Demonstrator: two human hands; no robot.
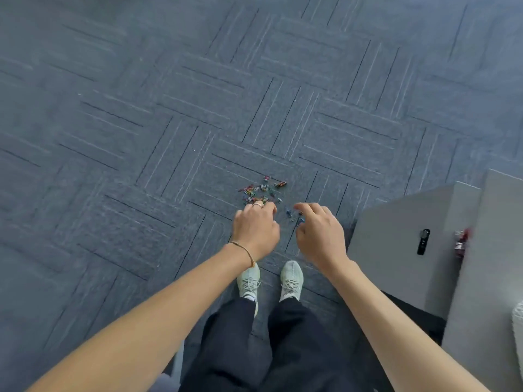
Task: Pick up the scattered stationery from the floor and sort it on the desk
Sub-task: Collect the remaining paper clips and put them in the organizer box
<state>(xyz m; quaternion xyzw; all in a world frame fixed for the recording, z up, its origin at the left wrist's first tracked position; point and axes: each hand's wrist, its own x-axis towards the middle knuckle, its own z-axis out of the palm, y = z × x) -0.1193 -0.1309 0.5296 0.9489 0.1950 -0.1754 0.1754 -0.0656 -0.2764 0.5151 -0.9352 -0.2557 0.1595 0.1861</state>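
Observation:
Several coloured paper clips lie scattered on the grey carpet just ahead of my feet. A few more blue paper clips show between my two hands. My left hand, with a ring and a thin bracelet, hangs over the near edge of the pile, its fingers loosely curled down. My right hand is beside it to the right, fingers also loosely curled. I see nothing held in either hand. The grey desk stands at the right.
On the desk lie a small black device and something red and shiny. A white object shows at the right edge. My two pale shoes stand on the carpet below my hands. Patterned carpet tiles stretch left and ahead.

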